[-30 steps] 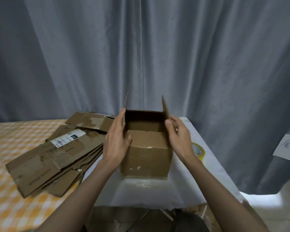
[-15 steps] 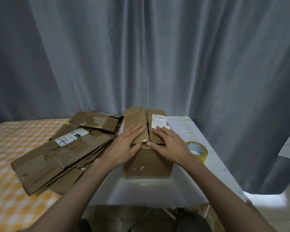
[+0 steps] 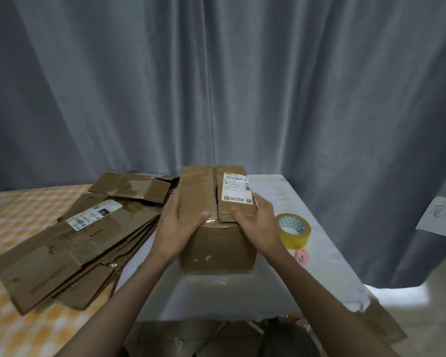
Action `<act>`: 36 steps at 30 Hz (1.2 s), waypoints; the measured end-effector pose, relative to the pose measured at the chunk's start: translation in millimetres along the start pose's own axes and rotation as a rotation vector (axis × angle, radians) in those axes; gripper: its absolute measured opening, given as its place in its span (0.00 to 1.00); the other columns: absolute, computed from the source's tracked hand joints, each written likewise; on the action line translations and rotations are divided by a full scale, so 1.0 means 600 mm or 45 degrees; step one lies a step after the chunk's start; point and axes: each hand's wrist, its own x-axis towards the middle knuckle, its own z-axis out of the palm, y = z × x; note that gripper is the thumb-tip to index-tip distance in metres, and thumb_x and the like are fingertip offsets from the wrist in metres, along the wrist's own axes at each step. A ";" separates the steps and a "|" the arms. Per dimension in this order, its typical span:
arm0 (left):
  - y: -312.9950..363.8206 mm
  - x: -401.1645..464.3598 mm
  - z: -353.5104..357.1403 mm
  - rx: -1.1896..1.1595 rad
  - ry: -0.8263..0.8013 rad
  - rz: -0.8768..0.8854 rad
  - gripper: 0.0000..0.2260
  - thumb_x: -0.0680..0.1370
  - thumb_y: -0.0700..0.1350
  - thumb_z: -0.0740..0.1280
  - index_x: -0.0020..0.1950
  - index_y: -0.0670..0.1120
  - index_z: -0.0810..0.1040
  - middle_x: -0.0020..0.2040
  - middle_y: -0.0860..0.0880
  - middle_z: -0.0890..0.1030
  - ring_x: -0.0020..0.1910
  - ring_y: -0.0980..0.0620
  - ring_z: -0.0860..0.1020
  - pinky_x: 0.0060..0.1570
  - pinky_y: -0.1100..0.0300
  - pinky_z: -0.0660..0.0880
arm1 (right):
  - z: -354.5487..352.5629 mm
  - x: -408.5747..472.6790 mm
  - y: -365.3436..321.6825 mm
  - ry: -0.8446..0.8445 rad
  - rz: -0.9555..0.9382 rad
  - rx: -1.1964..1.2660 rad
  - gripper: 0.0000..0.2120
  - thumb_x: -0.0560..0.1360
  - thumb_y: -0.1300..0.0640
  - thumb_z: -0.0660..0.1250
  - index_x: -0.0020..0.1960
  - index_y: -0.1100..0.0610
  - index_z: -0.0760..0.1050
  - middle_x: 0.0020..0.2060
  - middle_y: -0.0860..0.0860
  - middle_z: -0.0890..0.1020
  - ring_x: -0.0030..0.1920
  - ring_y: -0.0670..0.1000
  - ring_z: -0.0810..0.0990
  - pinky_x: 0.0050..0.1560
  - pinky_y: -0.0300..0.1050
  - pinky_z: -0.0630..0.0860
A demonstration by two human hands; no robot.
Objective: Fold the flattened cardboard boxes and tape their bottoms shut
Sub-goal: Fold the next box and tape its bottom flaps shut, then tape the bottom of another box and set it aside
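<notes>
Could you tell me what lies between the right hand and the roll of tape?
Only bare white table covering shows between the right hand and the tape roll, in the head view.

A heavy grey curtain [image 3: 216, 86] hangs in deep folds across everything in front of me. My white-covered table [image 3: 319, 243] stands against it, and to my left lies a surface in an orange-and-white checked cloth [image 3: 16, 217]. A handwritten paper sheet [image 3: 440, 217] hangs at right. Pale floor [image 3: 407, 297] shows bright below the curtain's hem.
</notes>
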 end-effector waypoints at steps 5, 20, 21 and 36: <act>-0.013 0.008 0.024 -0.365 0.026 -0.322 0.32 0.62 0.63 0.80 0.62 0.53 0.79 0.53 0.54 0.84 0.53 0.54 0.82 0.52 0.57 0.78 | 0.006 0.005 0.009 0.094 0.281 0.353 0.28 0.72 0.44 0.75 0.66 0.52 0.71 0.54 0.45 0.82 0.52 0.45 0.80 0.62 0.50 0.77; 0.107 0.259 0.201 -0.405 0.020 -0.135 0.30 0.66 0.64 0.76 0.64 0.51 0.78 0.54 0.56 0.84 0.53 0.56 0.82 0.56 0.59 0.78 | -0.124 0.288 0.028 0.336 0.103 0.246 0.33 0.62 0.31 0.67 0.61 0.49 0.80 0.56 0.49 0.82 0.60 0.50 0.79 0.64 0.53 0.76; 0.104 0.273 0.227 -0.397 0.004 -0.156 0.32 0.65 0.65 0.76 0.65 0.52 0.78 0.55 0.55 0.84 0.54 0.55 0.82 0.58 0.57 0.77 | -0.135 0.303 0.041 0.340 0.130 0.223 0.33 0.63 0.33 0.67 0.62 0.50 0.80 0.56 0.49 0.83 0.59 0.51 0.79 0.64 0.53 0.76; 0.081 0.363 0.432 0.433 -0.019 0.154 0.35 0.80 0.65 0.57 0.81 0.51 0.53 0.81 0.53 0.55 0.79 0.49 0.57 0.72 0.48 0.62 | -0.193 0.423 0.195 0.259 0.026 -0.576 0.21 0.80 0.45 0.59 0.70 0.50 0.74 0.73 0.47 0.71 0.70 0.57 0.66 0.67 0.52 0.63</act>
